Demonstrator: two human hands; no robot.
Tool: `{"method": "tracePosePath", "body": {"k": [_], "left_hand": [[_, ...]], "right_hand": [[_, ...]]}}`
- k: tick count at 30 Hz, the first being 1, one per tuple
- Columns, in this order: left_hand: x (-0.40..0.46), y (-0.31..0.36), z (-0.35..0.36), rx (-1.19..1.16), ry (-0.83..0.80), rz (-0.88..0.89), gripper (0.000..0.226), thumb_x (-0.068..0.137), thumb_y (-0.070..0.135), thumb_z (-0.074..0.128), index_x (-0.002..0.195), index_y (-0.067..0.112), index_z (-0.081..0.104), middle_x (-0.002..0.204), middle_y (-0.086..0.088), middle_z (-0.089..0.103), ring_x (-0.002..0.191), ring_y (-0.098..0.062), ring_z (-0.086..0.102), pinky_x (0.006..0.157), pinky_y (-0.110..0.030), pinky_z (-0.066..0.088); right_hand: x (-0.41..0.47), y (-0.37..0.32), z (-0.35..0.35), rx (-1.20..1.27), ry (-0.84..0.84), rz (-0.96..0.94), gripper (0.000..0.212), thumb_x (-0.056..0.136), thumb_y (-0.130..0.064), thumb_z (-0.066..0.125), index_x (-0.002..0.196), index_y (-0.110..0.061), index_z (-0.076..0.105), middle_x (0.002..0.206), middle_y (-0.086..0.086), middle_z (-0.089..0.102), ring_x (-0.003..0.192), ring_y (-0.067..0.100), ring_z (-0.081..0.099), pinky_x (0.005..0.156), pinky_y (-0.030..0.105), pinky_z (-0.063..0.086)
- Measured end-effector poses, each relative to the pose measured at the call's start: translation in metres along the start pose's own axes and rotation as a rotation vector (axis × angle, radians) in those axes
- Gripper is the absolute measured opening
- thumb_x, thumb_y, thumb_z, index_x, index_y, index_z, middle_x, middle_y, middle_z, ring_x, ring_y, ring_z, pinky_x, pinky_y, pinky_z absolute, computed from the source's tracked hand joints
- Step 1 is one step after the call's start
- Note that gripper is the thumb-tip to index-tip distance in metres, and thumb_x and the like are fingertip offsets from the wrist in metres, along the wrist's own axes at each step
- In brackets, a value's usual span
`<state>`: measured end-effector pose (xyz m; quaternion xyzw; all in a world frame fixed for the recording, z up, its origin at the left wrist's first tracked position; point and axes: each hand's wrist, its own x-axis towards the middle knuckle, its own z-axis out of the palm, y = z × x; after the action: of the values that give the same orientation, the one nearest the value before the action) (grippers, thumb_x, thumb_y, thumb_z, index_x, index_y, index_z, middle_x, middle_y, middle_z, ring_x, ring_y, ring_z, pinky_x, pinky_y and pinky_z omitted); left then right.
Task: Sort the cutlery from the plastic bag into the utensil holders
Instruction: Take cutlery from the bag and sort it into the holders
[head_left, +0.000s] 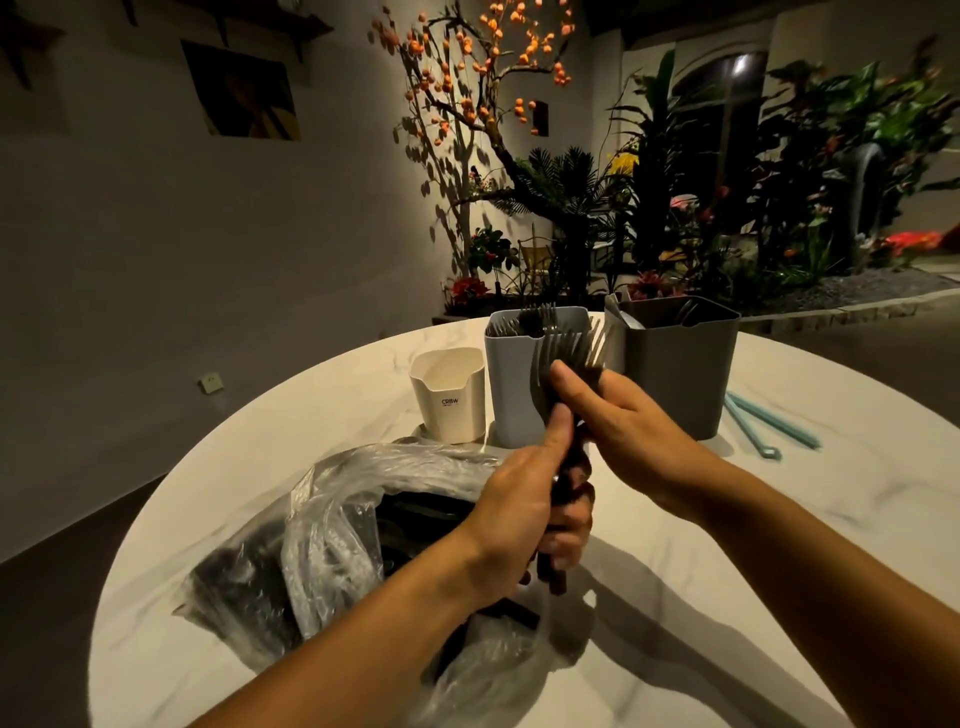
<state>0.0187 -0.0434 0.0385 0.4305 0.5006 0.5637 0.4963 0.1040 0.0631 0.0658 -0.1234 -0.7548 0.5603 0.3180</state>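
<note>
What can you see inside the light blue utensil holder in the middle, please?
Dark fork heads stick up above the rim of the light blue holder, tines upward. Its opaque walls hide their handles and anything else lower inside; the fork bunch held in front also covers part of its opening.

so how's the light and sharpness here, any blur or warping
Head view: dim and warm, with hard arm shadows on the table at lower right; wide-angle warping bends the table rim and walls; the forks, held by the left hand and right hand, are soft with blur; the bag shows pale glare; the blue holder reads fairly sharp.
</note>
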Motion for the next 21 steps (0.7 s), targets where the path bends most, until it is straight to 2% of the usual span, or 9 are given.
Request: {"method": "tracePosePath", "body": {"k": [2, 4, 6, 9, 12, 14, 16, 18, 21], "left_hand": [[-0.001, 0.007, -0.001, 0.045, -0.071, -0.043, 0.049, 0.09, 0.062, 0.045, 0.071, 0.019, 0.035, 0.057, -0.002, 0.025, 0.043, -0.014, 0.024, 0.043, -0.022, 0.032], [-0.001, 0.016, -0.001, 0.049, -0.129, -0.109, 0.047, 0.096, 0.058, 0.04, 0.073, 0.017, 0.037, 0.055, -0.001, 0.025, 0.042, -0.013, 0.027, 0.043, -0.022, 0.034], [0.002, 0.022, 0.0, 0.07, -0.123, -0.094, 0.044, 0.102, 0.053, 0.033, 0.085, 0.013, 0.041, 0.053, 0.0, 0.026, 0.04, -0.013, 0.027, 0.043, -0.022, 0.033], [0.013, 0.03, 0.0, 0.153, -0.026, 0.041, 0.037, 0.105, 0.05, 0.032, 0.097, 0.015, 0.039, 0.052, 0.001, 0.031, 0.04, -0.012, 0.027, 0.042, -0.023, 0.027], [0.026, 0.036, -0.005, 0.267, 0.044, 0.131, 0.037, 0.105, 0.046, 0.033, 0.088, 0.013, 0.036, 0.057, 0.0, 0.034, 0.044, -0.013, 0.029, 0.042, -0.024, 0.029], [0.035, 0.04, -0.011, 0.387, 0.046, 0.139, 0.037, 0.108, 0.042, 0.028, 0.085, 0.013, 0.035, 0.061, -0.001, 0.036, 0.05, -0.014, 0.031, 0.046, -0.025, 0.032], [0.045, 0.046, -0.019, 0.537, 0.025, 0.107, 0.036, 0.109, 0.038, 0.024, 0.087, 0.013, 0.036, 0.067, -0.004, 0.039, 0.057, -0.016, 0.038, 0.055, -0.028, 0.041], [0.055, 0.053, -0.025, 0.66, 0.02, 0.078, 0.036, 0.109, 0.039, 0.021, 0.091, 0.015, 0.041, 0.078, -0.009, 0.047, 0.069, -0.019, 0.048, 0.073, -0.036, 0.051], [0.07, 0.072, -0.031, 0.768, 0.049, 0.081, 0.038, 0.109, 0.04, 0.023, 0.104, 0.016, 0.052, 0.097, -0.013, 0.061, 0.091, -0.022, 0.058, 0.1, -0.046, 0.049]], "right_hand": [[0.0, -0.004, -0.003, -0.082, -0.04, 0.007, 0.05, 0.095, -0.057, 0.04, 0.09, -0.01, 0.056, 0.072, -0.003, 0.056, 0.07, 0.01, 0.056, 0.066, 0.022, 0.047], [0.001, -0.006, -0.007, -0.148, -0.105, 0.032, 0.072, 0.09, -0.072, 0.033, 0.096, -0.003, 0.052, 0.08, 0.007, 0.051, 0.075, 0.014, 0.049, 0.071, 0.031, 0.044], [0.003, -0.009, -0.014, -0.127, -0.119, 0.093, 0.076, 0.091, -0.072, 0.025, 0.107, -0.005, 0.057, 0.088, 0.014, 0.054, 0.08, 0.016, 0.05, 0.076, 0.032, 0.042], [0.012, -0.016, -0.024, -0.044, -0.072, 0.114, 0.052, 0.097, -0.054, 0.035, 0.107, -0.012, 0.064, 0.085, 0.004, 0.061, 0.08, 0.015, 0.053, 0.075, 0.027, 0.04], [0.023, -0.025, -0.032, -0.047, -0.002, 0.021, 0.019, 0.097, -0.031, 0.054, 0.104, -0.017, 0.065, 0.074, -0.013, 0.065, 0.073, -0.002, 0.057, 0.065, 0.016, 0.042], [0.031, -0.031, -0.036, -0.057, -0.03, 0.032, 0.016, 0.097, -0.028, 0.055, 0.109, -0.02, 0.062, 0.074, -0.013, 0.066, 0.069, -0.002, 0.057, 0.059, 0.014, 0.044], [0.037, -0.037, -0.037, -0.102, -0.081, 0.079, 0.019, 0.098, -0.03, 0.053, 0.115, -0.021, 0.057, 0.086, -0.004, 0.066, 0.074, 0.003, 0.059, 0.058, 0.016, 0.045], [0.045, -0.041, -0.04, -0.158, -0.106, 0.093, 0.026, 0.098, -0.031, 0.053, 0.122, -0.021, 0.053, 0.093, 0.0, 0.066, 0.08, 0.007, 0.062, 0.06, 0.017, 0.046], [0.059, -0.05, -0.044, -0.188, -0.023, 0.002, 0.023, 0.095, -0.025, 0.058, 0.117, -0.02, 0.057, 0.099, 0.002, 0.068, 0.088, 0.01, 0.068, 0.067, 0.021, 0.051]]}}
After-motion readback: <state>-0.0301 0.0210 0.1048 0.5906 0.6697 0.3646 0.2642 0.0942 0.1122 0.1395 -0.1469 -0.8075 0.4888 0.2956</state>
